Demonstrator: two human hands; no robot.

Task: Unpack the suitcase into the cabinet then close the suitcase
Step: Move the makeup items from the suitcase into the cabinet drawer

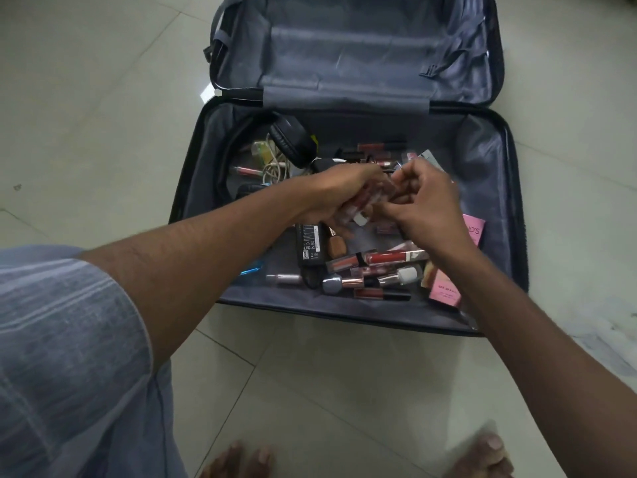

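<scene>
suitcase point(348, 208) lies open flat on the pale tiled floor point(86, 115), lid half lined in grey farther from the person, the packed half nearer their bare feet. going from the left: black headphones point(289, 141) and a coil of white cable point(272, 165) sit by the left wall, then a black power adapter point(311, 244) label-up. over the middle the left hand point(339, 198) is curled round a bundle of small cosmetic tubes point(358, 205), and the right hand point(425, 196) meets it, fingers curled in toward the bundle; whether it pinches one of the tubes i cannot tell. below them lies a scatter of lip gloss tubes point(389, 258), and at the right two pink boxes point(444, 288).

the step in hand looks like gathering small items into one handful; the unpacking seems early, with much left inside. next the handful must be lifted over the suitcase wall and carried to the cabinet, which is out of view. the raised rim rings the load on all sides; open floor lies left, right and in front of the feet for stepping away.
</scene>
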